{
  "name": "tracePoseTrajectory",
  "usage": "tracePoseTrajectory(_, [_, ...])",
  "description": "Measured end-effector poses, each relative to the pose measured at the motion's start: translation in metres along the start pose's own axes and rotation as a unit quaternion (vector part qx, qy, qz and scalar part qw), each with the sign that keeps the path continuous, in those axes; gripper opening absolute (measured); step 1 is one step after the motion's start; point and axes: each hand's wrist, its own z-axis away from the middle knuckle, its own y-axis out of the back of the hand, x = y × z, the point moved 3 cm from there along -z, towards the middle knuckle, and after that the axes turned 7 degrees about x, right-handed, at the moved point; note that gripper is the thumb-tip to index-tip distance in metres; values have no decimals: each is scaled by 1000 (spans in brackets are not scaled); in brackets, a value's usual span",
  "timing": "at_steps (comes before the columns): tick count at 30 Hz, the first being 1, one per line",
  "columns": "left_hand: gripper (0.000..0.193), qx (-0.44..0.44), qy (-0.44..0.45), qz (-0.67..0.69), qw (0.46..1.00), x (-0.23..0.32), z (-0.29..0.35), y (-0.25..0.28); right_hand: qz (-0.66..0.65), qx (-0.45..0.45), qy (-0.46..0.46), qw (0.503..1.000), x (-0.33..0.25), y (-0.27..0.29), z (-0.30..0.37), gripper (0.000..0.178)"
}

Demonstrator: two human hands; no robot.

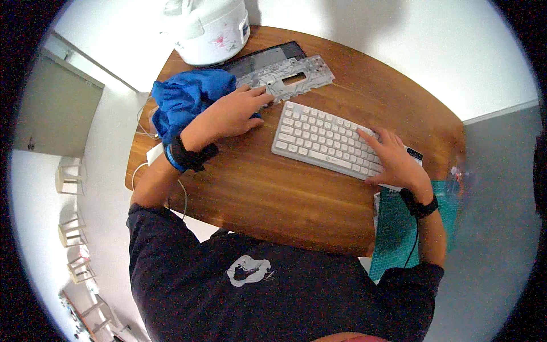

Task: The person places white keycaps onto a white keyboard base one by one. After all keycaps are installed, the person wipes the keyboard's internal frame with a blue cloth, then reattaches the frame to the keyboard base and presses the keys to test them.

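Observation:
A white compact keyboard (325, 137) with pale keys lies slanted on the wooden table. My right hand (396, 159) spans its right end, thumb at the near edge and fingers over the keys. To the left, my left hand (236, 111) rests over a crumpled blue cloth (185, 97), fingers stretched toward a clear keyboard membrane sheet (313, 71) with printed traces. Some blue cloth shows between its thumb and fingers. A dark flat panel (279, 52) lies partly under the sheet.
A white rice cooker (213, 37) stands at the table's far left. Green mesh-patterned material (393, 228) is at the right near edge, beside my right forearm. A white cable (185, 196) loops near my left forearm. The wooden table (250, 199) has a curved far edge beside the wall.

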Motion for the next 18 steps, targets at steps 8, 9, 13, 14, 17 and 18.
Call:
tracePoseTrajectory(8, [66,19,61,-160,985,-49,76,49,-13,18,-10,1000,-26,15,-12,113])
tracePoseTrajectory(9, [62,55,90,-145,984,-52,77,47,-43,29,9,999,-37,20,-21,114])
tracePoseTrajectory(13, [54,227,75,-82,968,-31,68,63,-219,63,115,967,-91,26,-74,116])
tracePoseTrajectory(14, [54,249,50,-61,965,-6,63,81,-262,88,141,951,-103,23,-91,116])
tracePoseTrajectory(17, [51,309,-80,49,946,44,44,92,-373,154,237,884,-126,3,-144,110])
tracePoseTrajectory(18, [47,288,-111,122,943,59,38,86,-399,164,286,856,-133,-2,-166,105])
